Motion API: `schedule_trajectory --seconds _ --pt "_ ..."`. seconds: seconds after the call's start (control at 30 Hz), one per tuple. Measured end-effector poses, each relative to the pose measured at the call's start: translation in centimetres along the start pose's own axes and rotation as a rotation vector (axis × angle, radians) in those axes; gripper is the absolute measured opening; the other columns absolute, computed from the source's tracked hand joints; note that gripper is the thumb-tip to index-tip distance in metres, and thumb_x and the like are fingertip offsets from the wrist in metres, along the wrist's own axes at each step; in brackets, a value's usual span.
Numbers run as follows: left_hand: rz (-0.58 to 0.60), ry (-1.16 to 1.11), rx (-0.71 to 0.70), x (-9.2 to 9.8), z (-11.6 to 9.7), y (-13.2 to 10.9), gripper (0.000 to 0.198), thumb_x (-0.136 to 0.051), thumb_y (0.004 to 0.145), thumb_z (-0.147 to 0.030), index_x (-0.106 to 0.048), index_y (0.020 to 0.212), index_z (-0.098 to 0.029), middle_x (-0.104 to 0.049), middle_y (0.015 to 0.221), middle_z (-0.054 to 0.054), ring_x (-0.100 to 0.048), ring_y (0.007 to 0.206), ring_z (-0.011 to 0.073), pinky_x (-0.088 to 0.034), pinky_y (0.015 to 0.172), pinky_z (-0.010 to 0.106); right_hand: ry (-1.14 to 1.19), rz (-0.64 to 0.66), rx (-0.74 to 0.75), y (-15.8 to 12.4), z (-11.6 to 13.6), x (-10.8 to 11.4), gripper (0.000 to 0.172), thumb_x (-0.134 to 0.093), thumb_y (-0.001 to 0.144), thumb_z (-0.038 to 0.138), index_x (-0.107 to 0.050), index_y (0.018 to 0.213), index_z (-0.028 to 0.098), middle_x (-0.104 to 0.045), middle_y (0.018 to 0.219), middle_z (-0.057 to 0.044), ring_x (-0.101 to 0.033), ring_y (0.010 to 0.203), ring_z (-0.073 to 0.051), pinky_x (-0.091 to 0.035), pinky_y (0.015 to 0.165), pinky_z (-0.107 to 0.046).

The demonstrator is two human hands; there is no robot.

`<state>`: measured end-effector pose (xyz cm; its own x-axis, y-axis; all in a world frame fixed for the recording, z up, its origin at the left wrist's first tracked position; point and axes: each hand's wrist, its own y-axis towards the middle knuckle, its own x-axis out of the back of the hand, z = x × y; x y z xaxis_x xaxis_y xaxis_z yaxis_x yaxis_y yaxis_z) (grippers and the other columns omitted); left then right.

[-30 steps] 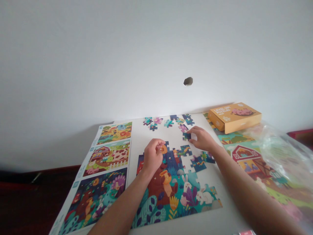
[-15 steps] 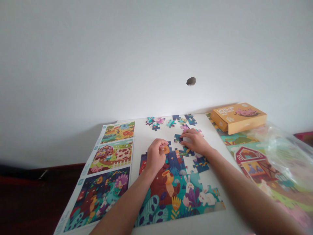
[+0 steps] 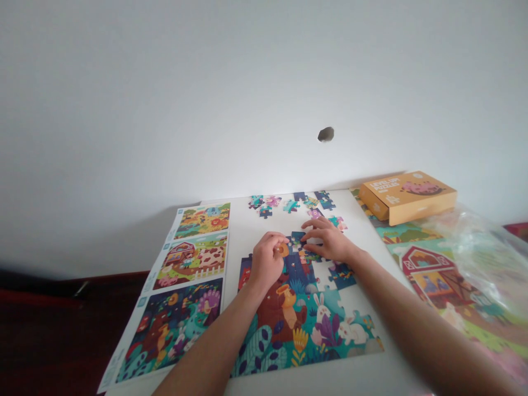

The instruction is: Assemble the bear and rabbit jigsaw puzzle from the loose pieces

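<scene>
A partly assembled jigsaw puzzle [image 3: 284,319] of forest animals lies on the white table, with gaps at its right side. My left hand [image 3: 268,258] rests on its top edge, fingers curled at a puzzle piece with an orange round shape [image 3: 282,249]. My right hand [image 3: 330,240] has its fingertips and thumb at a dark blue puzzle piece [image 3: 297,240], which lies against the top edge beside my left fingers. Under and beside the right palm is a joined dark blue section [image 3: 342,276], partly covered by the wrist.
Several loose pieces [image 3: 266,211] lie at the back of the white table [image 3: 241,225]. On the left is a sheet with three reference pictures [image 3: 196,261]. An orange puzzle box [image 3: 408,195] and clear plastic bag [image 3: 478,258] lie on a farm picture [image 3: 429,275] at right. A wall rises behind.
The dark blue piece has moved left and toward me, from apart to against the puzzle's top edge, with my right hand. My left hand has stayed in place on the puzzle.
</scene>
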<state>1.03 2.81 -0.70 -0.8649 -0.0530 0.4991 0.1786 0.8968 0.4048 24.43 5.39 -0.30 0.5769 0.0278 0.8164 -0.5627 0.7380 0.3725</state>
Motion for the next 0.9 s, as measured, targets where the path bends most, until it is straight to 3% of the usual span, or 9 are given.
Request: schedule_trajectory --seconds 0.2,0.4,0.53,0.7,0.9 --pt "0.037 0.076 -0.001 -0.1 0.0 0.0 0.051 -0.04 0.063 0.012 -0.075 0.086 -0.019 -0.07 0.1 0.004 -0.066 0.096 0.0172 -0.054 0.09 0.03 0.008 -0.003 0.053 0.3 0.0 -0.3 0.013 -0.066 0.09 0.031 -0.074 0.095 0.022 -0.071 0.114 -0.008 -0.061 0.098 -0.023 -0.046 0.091 -0.041" --pt "0.042 0.071 -0.018 -0.1 0.2 0.0 0.053 -0.039 0.063 0.014 -0.075 0.088 -0.017 -0.069 0.1 0.005 -0.066 0.097 0.0177 -0.054 0.09 0.03 -0.059 -0.069 -0.012 0.0 -0.7 -0.1 0.013 -0.064 0.089 0.03 -0.074 0.095 0.023 -0.071 0.112 -0.008 -0.06 0.099 -0.023 -0.046 0.092 -0.04" --pt "0.045 0.062 -0.026 0.0 0.0 0.0 0.053 -0.039 0.063 0.014 -0.075 0.088 -0.017 -0.069 0.1 0.005 -0.066 0.097 0.0172 -0.054 0.09 0.03 -0.149 -0.11 -0.154 -0.2 -1.0 0.2 0.015 -0.062 0.087 0.027 -0.074 0.095 0.023 -0.07 0.116 -0.007 -0.058 0.103 -0.024 -0.044 0.092 -0.041" --pt "0.045 0.053 -0.027 0.0 0.0 0.0 0.052 -0.039 0.062 0.014 -0.074 0.086 -0.017 -0.068 0.099 0.005 -0.066 0.096 0.0171 -0.054 0.09 0.03 -0.324 -0.168 -0.445 -0.3 -0.8 0.3 0.022 -0.059 0.091 0.034 -0.075 0.105 0.029 -0.066 0.128 -0.005 -0.053 0.113 -0.029 -0.04 0.092 -0.046" --pt "0.047 0.049 -0.023 -0.3 0.2 -0.1 0.052 -0.039 0.063 0.013 -0.073 0.087 -0.018 -0.068 0.1 0.005 -0.066 0.097 0.0178 -0.054 0.09 0.031 -0.434 -0.191 -0.656 0.8 -0.6 1.0 0.023 -0.054 0.091 0.032 -0.075 0.087 0.024 -0.068 0.124 -0.006 -0.055 0.113 -0.029 -0.036 0.095 -0.045"
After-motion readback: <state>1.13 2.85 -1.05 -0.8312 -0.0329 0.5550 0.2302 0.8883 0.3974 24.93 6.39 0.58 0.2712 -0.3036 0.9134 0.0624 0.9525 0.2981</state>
